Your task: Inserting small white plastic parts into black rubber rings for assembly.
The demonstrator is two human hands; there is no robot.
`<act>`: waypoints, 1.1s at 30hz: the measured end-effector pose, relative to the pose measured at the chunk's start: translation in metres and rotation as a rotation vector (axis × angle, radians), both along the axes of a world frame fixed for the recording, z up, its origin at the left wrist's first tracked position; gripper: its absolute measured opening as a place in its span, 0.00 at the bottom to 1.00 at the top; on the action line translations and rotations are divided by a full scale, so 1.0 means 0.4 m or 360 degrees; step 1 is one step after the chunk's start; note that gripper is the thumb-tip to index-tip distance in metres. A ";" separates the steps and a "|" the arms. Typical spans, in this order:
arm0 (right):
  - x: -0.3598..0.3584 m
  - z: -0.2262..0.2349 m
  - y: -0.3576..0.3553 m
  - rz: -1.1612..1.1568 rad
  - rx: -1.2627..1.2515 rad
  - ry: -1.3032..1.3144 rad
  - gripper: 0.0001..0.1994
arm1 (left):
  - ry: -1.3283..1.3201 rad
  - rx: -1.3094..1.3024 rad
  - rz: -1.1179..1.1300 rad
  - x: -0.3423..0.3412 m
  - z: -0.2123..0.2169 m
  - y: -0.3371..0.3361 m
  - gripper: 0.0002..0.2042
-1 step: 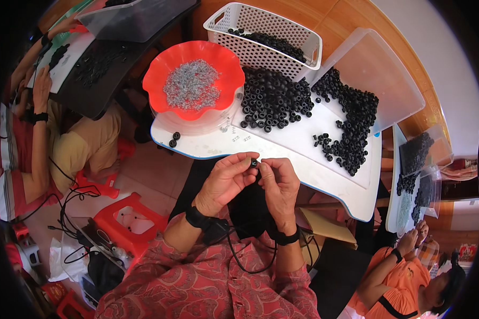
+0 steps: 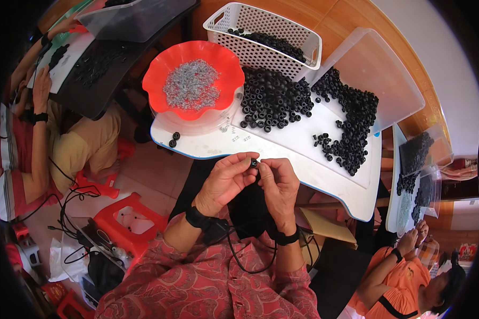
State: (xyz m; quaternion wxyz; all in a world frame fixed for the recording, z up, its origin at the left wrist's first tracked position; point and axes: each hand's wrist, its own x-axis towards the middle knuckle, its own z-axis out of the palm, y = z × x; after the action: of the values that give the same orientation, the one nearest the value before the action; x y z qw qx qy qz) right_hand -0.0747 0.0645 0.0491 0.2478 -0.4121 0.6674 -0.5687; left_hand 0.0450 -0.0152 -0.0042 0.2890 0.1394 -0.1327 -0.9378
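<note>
In front of my chest, just off the table's near edge, my left hand (image 2: 230,176) pinches a small black ring-shaped part (image 2: 254,164) between thumb and fingertips. Its open end faces up and to the right, with a pale glint inside. My right hand (image 2: 277,183) is closed beside it, thumb against fingers; anything between those fingertips is too small to make out. Beyond my hands, a red wavy-rimmed bowl (image 2: 157,80) holds many tiny clear-grey pieces. Right of the bowl lies a heap of black ring-shaped parts (image 2: 277,101), and farther right a second heap (image 2: 354,117).
A white perforated basket (image 2: 261,48) with black parts stands behind the heaps. A clear plastic bin (image 2: 380,80) lies tipped at the right of the white table (image 2: 303,165). Co-workers sit at left and lower right. A red stool (image 2: 112,220) and loose cables lie left of me.
</note>
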 end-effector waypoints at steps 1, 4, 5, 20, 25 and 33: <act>0.001 -0.003 0.000 0.0003 -0.0004 0.0022 0.03 | -0.0014 0.0005 -0.0002 -0.001 0.001 0.000 0.13; 0.006 0.000 -0.003 -0.0014 -0.0033 0.0083 0.03 | -0.0100 -0.0126 0.0021 -0.002 0.016 0.007 0.13; 0.005 0.001 -0.005 -0.0013 -0.0033 0.0082 0.03 | -0.0101 -0.0126 0.0022 -0.003 0.016 0.008 0.13; -0.024 -0.032 0.020 0.0059 -0.0005 -0.0719 0.11 | 0.0006 -0.0028 -0.0036 -0.011 0.015 0.012 0.14; -0.021 -0.026 0.024 0.0137 0.0017 -0.0798 0.12 | 0.0005 -0.0150 -0.0014 -0.009 0.016 0.008 0.14; -0.017 -0.033 0.030 0.0129 0.0040 -0.0511 0.14 | -0.0045 -0.0194 -0.0016 -0.007 0.010 0.013 0.14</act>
State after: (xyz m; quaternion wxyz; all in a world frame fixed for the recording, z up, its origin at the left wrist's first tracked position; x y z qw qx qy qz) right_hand -0.0817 0.0766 0.0360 0.3791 -0.3394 0.6092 -0.6083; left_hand 0.0423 -0.0100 -0.0002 0.2902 0.1342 -0.1943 -0.9274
